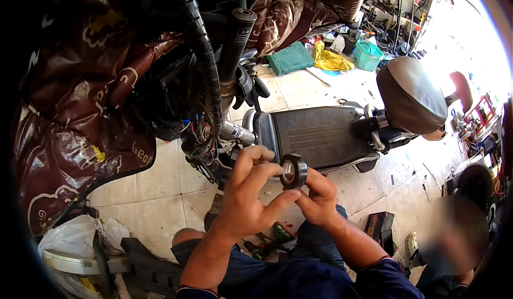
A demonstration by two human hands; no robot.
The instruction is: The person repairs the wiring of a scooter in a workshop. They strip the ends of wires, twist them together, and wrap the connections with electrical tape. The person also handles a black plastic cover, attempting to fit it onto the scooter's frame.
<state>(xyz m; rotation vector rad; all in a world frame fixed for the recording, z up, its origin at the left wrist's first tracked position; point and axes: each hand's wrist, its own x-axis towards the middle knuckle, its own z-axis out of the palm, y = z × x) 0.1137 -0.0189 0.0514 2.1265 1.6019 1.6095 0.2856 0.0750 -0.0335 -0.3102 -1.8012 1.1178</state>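
Observation:
A roll of black electrical tape (294,171) is in my right hand (319,198), gripped by the thumb and fingers at its right side. My left hand (248,194) is held up against the roll's left side, fingers spread and curved. Its index fingertip is at the roll's face and its thumb tip lies just below the rim, close to my right thumb. Beyond my hands stands an electric scooter with a black ribbed deck (315,133) and a padded seat (411,96). Loose wires (206,144) hang at the foot of its upright stem (235,47).
A brown patterned cover (80,138) drapes over something at the left. Plastic bags (75,240) lie at lower left. A red-and-green power tool (280,232) rests on the tiles below my arms. Another person (454,235) is at lower right, near a black box (379,227).

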